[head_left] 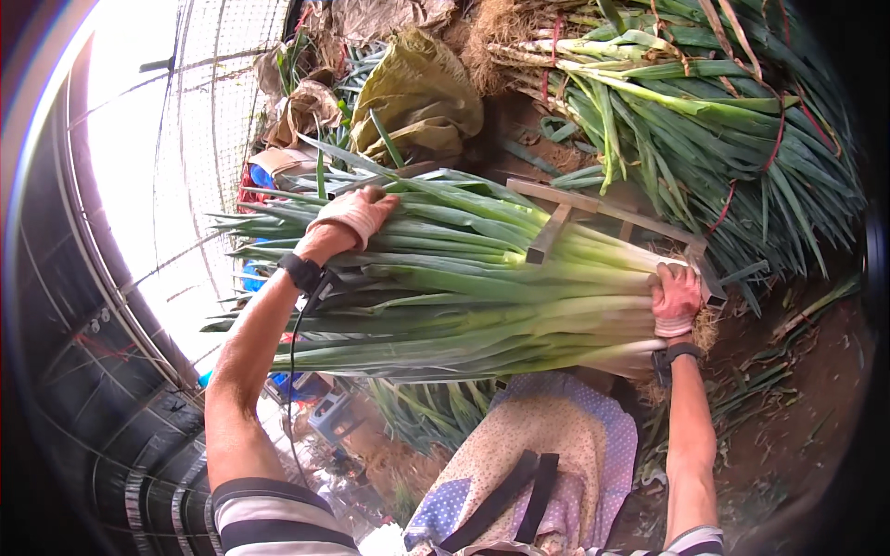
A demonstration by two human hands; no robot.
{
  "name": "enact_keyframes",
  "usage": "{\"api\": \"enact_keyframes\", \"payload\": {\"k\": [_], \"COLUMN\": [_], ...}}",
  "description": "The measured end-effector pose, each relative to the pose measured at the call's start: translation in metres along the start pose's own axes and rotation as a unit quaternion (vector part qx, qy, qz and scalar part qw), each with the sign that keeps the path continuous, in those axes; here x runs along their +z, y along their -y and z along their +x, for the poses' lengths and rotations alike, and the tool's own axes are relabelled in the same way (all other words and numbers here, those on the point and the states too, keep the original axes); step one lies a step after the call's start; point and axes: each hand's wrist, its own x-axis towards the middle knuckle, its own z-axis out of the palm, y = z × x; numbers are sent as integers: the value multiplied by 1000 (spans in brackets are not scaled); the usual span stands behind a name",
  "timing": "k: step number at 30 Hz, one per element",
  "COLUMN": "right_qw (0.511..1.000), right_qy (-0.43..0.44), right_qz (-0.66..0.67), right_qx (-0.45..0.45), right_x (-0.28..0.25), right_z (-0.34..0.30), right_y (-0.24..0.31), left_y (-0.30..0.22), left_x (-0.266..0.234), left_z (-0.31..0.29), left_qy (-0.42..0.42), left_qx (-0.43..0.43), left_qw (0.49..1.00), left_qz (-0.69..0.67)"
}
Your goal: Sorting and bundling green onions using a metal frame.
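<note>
A wide sheaf of long green onions [445, 301] lies across in front of me, dark green leaves to the left and pale stalks to the right. My left hand [350, 219], in a pale glove with the fingers partly bare, is closed on leaves at the far side of the sheaf. At the white root end, my right hand [677, 295], gloved the same way, curls its fingers over the stalks. Roots hang out beside it. The onions rest against a metal frame [607, 199], whose bars show along the sheaf's far side; the rest of it is hidden beneath.
Tied bundles of green onions [705, 139] are heaped at the far right. A crumpled olive sack [417, 97] stands beyond the sheaf. More onions [436, 408] lie on the near side, left of my patterned apron [556, 445]. Leaf scraps litter the soil floor [788, 417] at right.
</note>
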Motion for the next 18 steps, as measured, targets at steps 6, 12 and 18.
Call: {"api": "enact_keyframes", "payload": {"k": [6,12,18], "right_qw": [1000,1000,1000], "right_qy": [5,-2,-6], "right_qz": [25,1,11], "right_qx": [-4,-20,-9], "right_x": [9,7,10], "right_z": [-3,1,-1], "right_y": [-5,-3,-4], "left_y": [17,2,18], "left_x": [10,1,1], "left_z": [36,42,31], "left_qy": [-124,-81,-32], "left_qx": [5,4,14], "left_qw": [991,968,996], "left_qz": [59,238,88]}}
